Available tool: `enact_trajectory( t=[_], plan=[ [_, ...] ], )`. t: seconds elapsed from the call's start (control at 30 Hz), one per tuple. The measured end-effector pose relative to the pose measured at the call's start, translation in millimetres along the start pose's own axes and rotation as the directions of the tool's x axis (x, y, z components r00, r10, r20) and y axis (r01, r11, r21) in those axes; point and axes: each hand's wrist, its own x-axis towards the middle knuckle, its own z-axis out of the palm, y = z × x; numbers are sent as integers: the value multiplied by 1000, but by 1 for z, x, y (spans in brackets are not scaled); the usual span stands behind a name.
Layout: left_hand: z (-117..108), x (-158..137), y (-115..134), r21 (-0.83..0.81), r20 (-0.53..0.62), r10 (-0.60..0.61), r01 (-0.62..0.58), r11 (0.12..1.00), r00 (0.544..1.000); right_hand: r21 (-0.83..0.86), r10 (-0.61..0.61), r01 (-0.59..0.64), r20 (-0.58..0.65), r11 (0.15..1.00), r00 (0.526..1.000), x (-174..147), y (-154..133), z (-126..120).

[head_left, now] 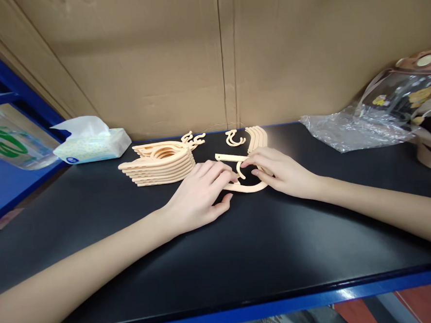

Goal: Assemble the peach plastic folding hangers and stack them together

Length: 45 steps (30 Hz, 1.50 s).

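A cream plastic hanger (251, 188), apparently a folding one, lies on the black table between my hands. My left hand (203, 194) bends its fingers over the hanger's near left end, thumb apart on the near side. From the right, my right hand (284, 172) grips the hanger's curved side, with fingertips by a small hook (240, 170). A straight arm (230, 157) of the hanger points left behind the hook. My fingers hide part of the joint. Left of my left hand sits a stack of folded hangers (160, 165).
Loose hooks (235, 138) and a few curved hanger arms (257, 138) lie behind my hands, with more hooks (193, 140) by the stack. A tissue box (93, 144) stands at left, a clear plastic bag (345, 129) at right. Cardboard (151, 63) walls the back.
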Motion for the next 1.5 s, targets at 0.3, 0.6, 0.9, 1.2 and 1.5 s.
enact_trajectory(
  t=[0.3,0.6,0.9,1.2,1.5],
  plan=[
    [-3,1,5,278,10,194,-189,942,981,38,-84,81,83,996,993,0,-3,-2],
    [0,-4,6,304,-3,119,-113,946,993,135,-105,87,129,987,986,0,-2,-5],
    [0,-3,5,269,62,108,-121,956,992,212,-41,7,157,977,987,-1,-1,-6],
    [-3,-2,4,255,179,111,-155,954,978,45,-61,57,90,997,994,0,-7,-8],
    [-1,-1,3,251,159,62,-100,963,985,128,-182,175,44,976,982,-3,-7,-7]
  ],
)
